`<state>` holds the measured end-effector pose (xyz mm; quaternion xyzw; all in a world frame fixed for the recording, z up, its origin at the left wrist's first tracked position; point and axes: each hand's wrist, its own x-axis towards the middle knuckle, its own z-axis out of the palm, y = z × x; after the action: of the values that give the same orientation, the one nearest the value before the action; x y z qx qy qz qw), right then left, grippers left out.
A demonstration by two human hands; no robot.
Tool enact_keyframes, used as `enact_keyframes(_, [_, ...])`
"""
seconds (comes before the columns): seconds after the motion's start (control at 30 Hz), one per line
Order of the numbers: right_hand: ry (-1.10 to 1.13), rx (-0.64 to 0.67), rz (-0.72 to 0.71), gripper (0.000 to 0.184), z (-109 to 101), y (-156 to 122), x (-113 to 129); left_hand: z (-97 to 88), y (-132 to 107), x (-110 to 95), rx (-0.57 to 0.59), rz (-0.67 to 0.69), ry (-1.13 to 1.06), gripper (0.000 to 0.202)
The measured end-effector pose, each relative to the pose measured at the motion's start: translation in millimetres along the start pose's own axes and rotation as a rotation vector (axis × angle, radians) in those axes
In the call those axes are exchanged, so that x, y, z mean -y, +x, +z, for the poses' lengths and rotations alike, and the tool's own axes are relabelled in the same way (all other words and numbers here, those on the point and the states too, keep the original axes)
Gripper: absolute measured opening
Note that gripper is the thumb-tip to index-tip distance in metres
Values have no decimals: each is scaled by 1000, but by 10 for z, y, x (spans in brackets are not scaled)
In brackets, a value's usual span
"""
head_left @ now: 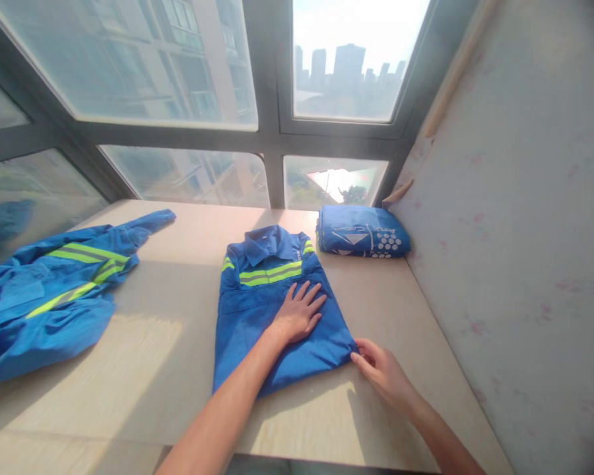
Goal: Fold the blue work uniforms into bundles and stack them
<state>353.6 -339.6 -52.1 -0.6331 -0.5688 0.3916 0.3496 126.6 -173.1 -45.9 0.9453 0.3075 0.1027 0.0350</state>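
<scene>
A blue work jacket (250, 336) with a collar and yellow-and-grey reflective bands lies folded on the pale wooden surface, collar toward the window. My left hand (299, 313) rests flat on its front, fingers spread, a little below the chest band. At the near right corner of the jacket, my right hand (379, 366) pinches the cloth between thumb and fingers. The hem on the near side runs at a slant, lower on the left.
Another blue jacket (74, 277) with reflective bands lies loosely spread on the left. A folded blue bundle (361, 231) with white print sits at the back right, against the papered wall (519, 264). Framed windows (272, 142) stand behind the wooden surface (173, 349).
</scene>
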Motion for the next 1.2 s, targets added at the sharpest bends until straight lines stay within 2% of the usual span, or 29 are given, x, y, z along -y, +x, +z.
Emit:
enact_keyframes(0.07, [-216, -53, -49, 39, -105, 64, 155, -18, 9, -8, 24, -3, 0, 52])
enact_keyframes(0.17, [-452, -216, -199, 34, -147, 247, 481, -58, 41, -60, 46, -22, 5, 50])
enact_keyframes(0.27, [-501, -207, -461, 33, 15, 491, 822, -149, 55, -179, 18, -85, 40, 49])
enact_keyframes(0.33, [-526, -162, -618, 39, 171, 684, 979, -254, 6, -249, -27, -224, 79, 48])
enact_keyframes(0.4, [-571, -128, -704, 42, 299, 887, 1026, -377, -126, -248, -66, -381, 113, 48])
enact_keyframes(0.47, [-636, -101, -716, 42, 374, 1067, 941, -478, -348, -143, -91, -472, 133, 48])
enact_keyframes(0.53, [-697, -65, -685, 43, 403, 1193, 749, -512, -635, 46, -100, -507, 142, 49])
enact_keyframes(0.67, [-737, 10, -647, 49, 412, 1287, 310, -360, -1173, 428, -57, -587, 107, 53])
enact_keyframes(0.77, [-736, 7, -640, 50, 420, 1294, 164, -222, -1342, 553, -43, -590, 77, 55])
enact_keyframes(0.87, [-747, 2, -636, 51, 425, 1267, 172, -184, -1353, 545, -60, -586, 71, 55])
enact_keyframes(1.0, [-769, 28, -625, 53, 400, 1089, 206, -182, -1424, 385, -77, -581, 52, 55])
enact_keyframes(1.1, [-769, 76, -634, 56, 331, 851, 156, -148, -1606, 206, -102, -548, 47, 56])
enact_keyframes(1.2, [-729, 157, -733, 59, 191, 657, 29, -141, -1846, 121, -126, -476, 13, 57])
